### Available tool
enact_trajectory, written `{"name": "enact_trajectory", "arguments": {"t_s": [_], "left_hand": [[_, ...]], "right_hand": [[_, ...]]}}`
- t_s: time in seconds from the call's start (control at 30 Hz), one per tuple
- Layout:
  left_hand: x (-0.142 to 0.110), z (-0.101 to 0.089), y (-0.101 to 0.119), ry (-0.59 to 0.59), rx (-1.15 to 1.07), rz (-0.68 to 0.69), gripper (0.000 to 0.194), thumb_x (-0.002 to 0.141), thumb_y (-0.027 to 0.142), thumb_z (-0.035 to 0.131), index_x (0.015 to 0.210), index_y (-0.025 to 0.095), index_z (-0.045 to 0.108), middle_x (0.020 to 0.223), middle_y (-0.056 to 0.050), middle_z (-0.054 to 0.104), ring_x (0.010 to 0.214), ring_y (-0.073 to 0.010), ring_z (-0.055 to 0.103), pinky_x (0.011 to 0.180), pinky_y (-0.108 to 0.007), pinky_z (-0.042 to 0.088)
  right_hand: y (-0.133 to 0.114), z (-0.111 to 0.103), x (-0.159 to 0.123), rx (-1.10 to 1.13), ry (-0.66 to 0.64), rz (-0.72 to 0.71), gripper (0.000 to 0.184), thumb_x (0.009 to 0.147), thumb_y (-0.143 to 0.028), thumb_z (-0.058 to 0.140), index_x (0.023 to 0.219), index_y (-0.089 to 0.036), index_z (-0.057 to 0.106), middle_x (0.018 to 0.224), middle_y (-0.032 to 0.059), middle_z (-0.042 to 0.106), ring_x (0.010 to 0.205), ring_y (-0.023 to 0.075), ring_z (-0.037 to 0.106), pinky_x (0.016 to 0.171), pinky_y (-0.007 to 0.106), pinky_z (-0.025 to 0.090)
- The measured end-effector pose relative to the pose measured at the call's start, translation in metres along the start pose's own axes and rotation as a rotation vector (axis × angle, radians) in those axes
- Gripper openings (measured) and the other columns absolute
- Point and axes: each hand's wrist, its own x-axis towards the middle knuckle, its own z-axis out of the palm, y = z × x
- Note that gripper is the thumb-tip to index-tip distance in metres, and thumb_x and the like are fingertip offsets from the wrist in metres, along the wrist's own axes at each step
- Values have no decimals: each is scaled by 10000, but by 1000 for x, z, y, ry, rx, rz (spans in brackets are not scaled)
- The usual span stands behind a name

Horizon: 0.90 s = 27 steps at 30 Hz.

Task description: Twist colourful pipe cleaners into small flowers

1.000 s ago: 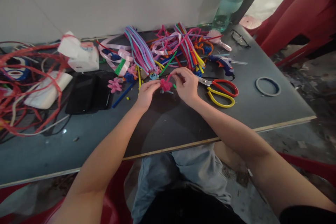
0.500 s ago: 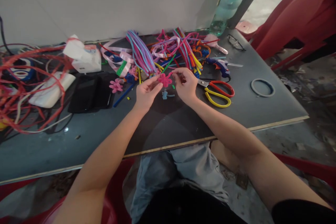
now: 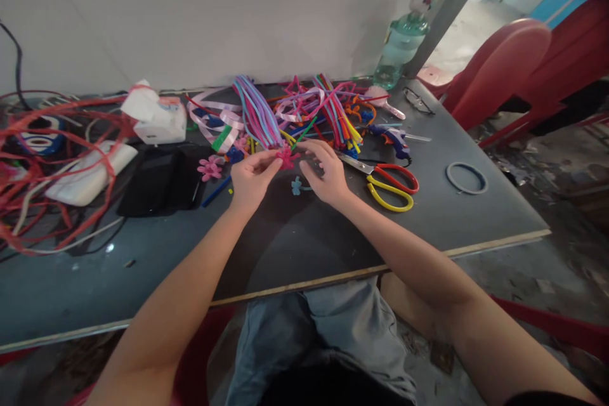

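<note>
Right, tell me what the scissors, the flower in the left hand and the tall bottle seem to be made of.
Scissors: shiny grey metal blades, going by their gleam; smooth red and yellow handles, probably plastic or rubber-coated.
Pink flower in the left hand: fuzzy-looking bent stems, likely pipe cleaner.
Bottle: see-through green with a slight gloss, probably plastic, though glass can't be ruled out.

Three pipe-cleaner flowers show plainly — one bright pink flower [image 3: 286,157], one light pink flower [image 3: 210,168], one small blue flower [image 3: 295,186]. Two bundles of pipe cleaners, a left bundle [image 3: 259,114] and a right bundle [image 3: 337,114], lie on one table [image 3: 419,228]. There are two black phone-like slabs [image 3: 147,184], one pair of scissors [image 3: 404,179], one grey ring [image 3: 469,192], one bottle [image 3: 402,45], one brush [image 3: 378,96] and one glue gun [image 3: 394,138] — loose stems are too tangled to count.
</note>
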Motion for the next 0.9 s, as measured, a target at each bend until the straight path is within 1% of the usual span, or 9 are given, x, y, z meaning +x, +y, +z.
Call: {"name": "enact_trajectory", "arguments": {"t_s": [0.07,0.1,0.27,0.4,0.47,0.57,0.7,0.8,0.9], "left_hand": [[0,-3,2,-73,67,-8,326,675,425,871,888,182,832,830,-62,818,752,-187,764,747,-296,636],[0,-4,2,-104,96,-13,338,677,434,869,897,180,836,829,-67,818,758,-195,767,748,-301,637],[0,-6,-1,-153,124,-19,391,747,518,817,947,183,842,842,-78,819,712,-183,747,668,-278,606],[1,-4,-5,-160,15,-67,517,788,640,755,978,166,836,825,-100,808,678,-183,733,592,-273,562],[0,-2,-5,-173,-24,-83,525,741,639,803,974,170,834,838,-101,808,704,-192,740,618,-286,576],[-1,0,-4,-187,-60,-84,523,663,588,884,993,187,827,926,-97,817,817,-210,764,753,-323,625],[0,1,-3,-134,-28,-33,522,650,562,899,1005,188,819,975,-89,818,905,-215,770,854,-334,630],[0,1,-4,-114,-32,-2,486,680,574,877,982,198,819,920,-70,814,808,-181,752,732,-285,618],[0,1,-5,-136,-38,-20,466,704,601,850,966,217,821,800,-37,787,599,-125,654,517,-234,522]], "right_hand": [[4,-1,2,10,-14,-63,303,990,-216,524,1248,-208,681,1271,107,721,1185,211,675,995,389,561],[6,-1,2,9,-33,-79,291,998,-217,527,1234,-213,696,1243,98,740,1177,211,686,1002,396,557],[13,0,0,-1,-48,-55,183,963,-197,617,1049,-209,778,947,46,809,869,184,751,848,362,574],[9,0,0,6,17,-15,198,949,-165,593,971,-209,785,913,42,809,846,177,748,809,340,577],[7,-1,1,-12,43,-18,195,958,-193,591,954,-218,784,900,40,806,840,178,744,807,341,578],[7,-3,1,-48,69,-60,178,967,-260,610,934,-225,781,859,38,795,809,180,731,789,348,577],[8,-2,1,-52,66,-150,157,962,-254,624,924,-219,772,841,33,786,780,175,717,776,348,567],[9,-1,1,-55,85,-192,140,957,-225,631,920,-210,765,813,30,776,757,167,707,767,339,560],[8,-2,1,-60,86,-204,146,955,-222,624,909,-206,761,817,37,774,778,170,711,772,339,564]]}}
